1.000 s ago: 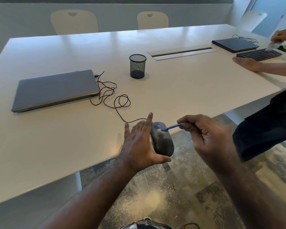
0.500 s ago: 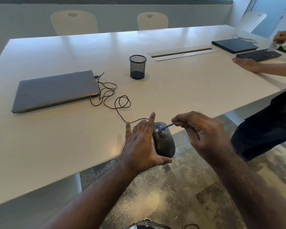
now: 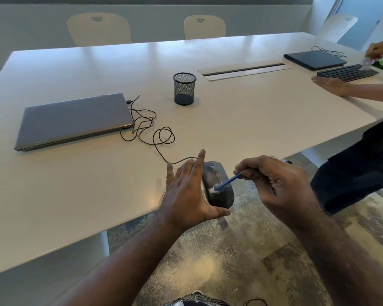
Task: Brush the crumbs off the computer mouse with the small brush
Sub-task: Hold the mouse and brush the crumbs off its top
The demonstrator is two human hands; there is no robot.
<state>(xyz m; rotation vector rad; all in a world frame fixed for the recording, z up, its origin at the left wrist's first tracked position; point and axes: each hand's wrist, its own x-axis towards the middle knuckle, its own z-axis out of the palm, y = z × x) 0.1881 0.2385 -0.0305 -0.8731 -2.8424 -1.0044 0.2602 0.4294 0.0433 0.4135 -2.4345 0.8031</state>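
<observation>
A large white tabletop (image 3: pixel 97 195) carries a closed grey laptop (image 3: pixel 73 120) at left. At its near edge the left hand (image 3: pixel 186 195) holds a dark grey corded computer mouse (image 3: pixel 221 195) tipped on its side, its grip around the mouse, thumb under the tail; the long axis runs away from the person, wheel end farthest. The right hand (image 3: pixel 274 184) pinches a small blue-handled brush (image 3: pixel 226 184), handle slanting down-left, white bristles on the mouse's top.
</observation>
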